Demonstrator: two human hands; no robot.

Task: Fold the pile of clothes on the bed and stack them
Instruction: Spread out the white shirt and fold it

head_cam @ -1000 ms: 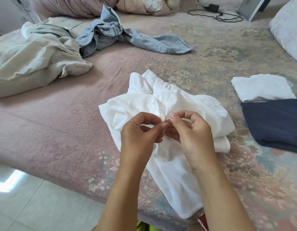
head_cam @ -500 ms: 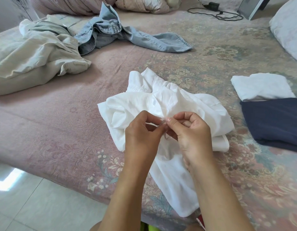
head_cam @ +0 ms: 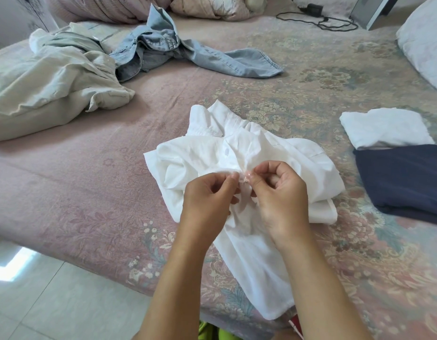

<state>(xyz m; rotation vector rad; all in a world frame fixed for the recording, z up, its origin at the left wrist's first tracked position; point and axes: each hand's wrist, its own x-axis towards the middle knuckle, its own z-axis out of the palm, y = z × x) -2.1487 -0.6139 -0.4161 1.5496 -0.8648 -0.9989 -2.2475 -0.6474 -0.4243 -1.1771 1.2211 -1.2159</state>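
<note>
White shirt (head_cam: pixel 239 153): crumpled at the near edge of the bed (head_cam: pixel 90 187), hem hanging off it, well apart from the beige garment (head_cam: pixel 53 87) and denim shirt (head_cam: pixel 178 55) behind. Risk: fine placket cloth may slip from the fingertips, or the overhanging hem may drag the shirt floorward. Grip: left hand (head_cam: pixel 207 197) and right hand (head_cam: pixel 281 192), fingers curled, both pinching the shirt front where they meet, apparently at a button.

Left hand (head_cam: pixel 207 195) and right hand (head_cam: pixel 281 192) cover middle of crumpled white cotton shirt (head_cam: pixel 249 153); what fingertips pinch too small to tell. Folded navy garment (head_cam: pixel 403 182), grey pillow (head_cam: pixel 426 42), beige rumpled jacket (head_cam: pixel 48 87) cut off by frame edges.
</note>
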